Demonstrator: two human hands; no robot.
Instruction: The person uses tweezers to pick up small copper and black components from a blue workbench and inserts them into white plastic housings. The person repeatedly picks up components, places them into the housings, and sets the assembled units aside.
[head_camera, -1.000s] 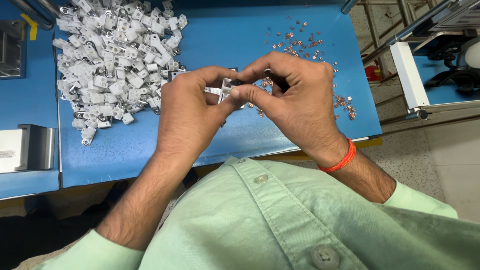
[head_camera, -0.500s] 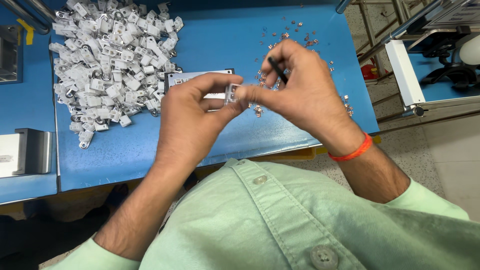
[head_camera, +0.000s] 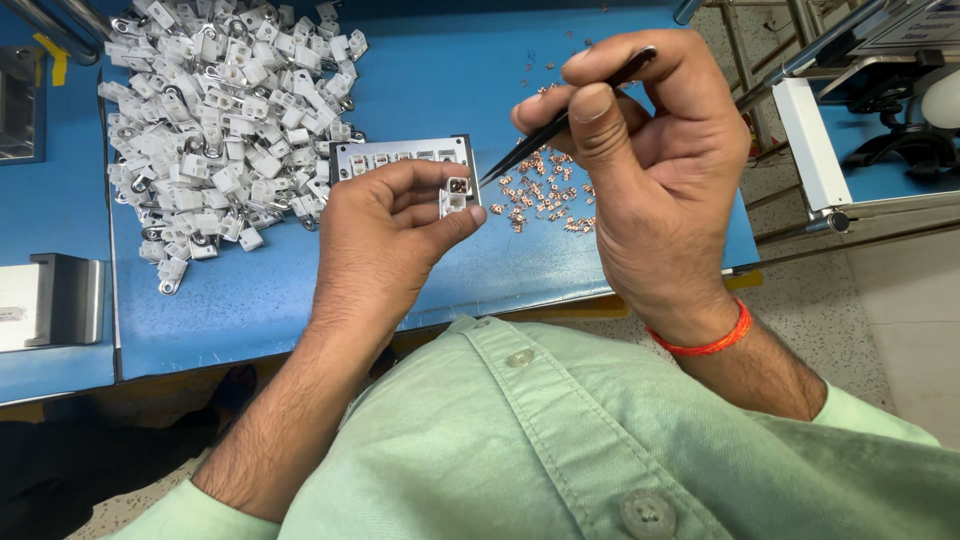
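So the small white plastic connector (head_camera: 456, 195) is pinched in the left hand (head_camera: 385, 235), thumb underneath and fingertips curled over the top, its open face with two little square sockets turned up toward the camera. Grip is closed snug around it, only the front end poking out. Just to the right of it, the right hand (head_camera: 640, 170) is clamped shut on a pair of black tweezers (head_camera: 560, 125), held pen-style between thumb and forefinger, tip pointing down and left and ending just beside the connector, not quite touching as far as I can tell. Can't make out whether the tweezer tip is holding anything. Below the tweezer tip, a scatter of tiny copper-coloured contacts (head_camera: 545, 195) lies on the blue table (head_camera: 420, 80). Right behind the left hand's fingers sits a grey metal fixture block (head_camera: 400, 155) with a row of slots. Further left of that is a big heap of white connector housings (head_camera: 215, 110).
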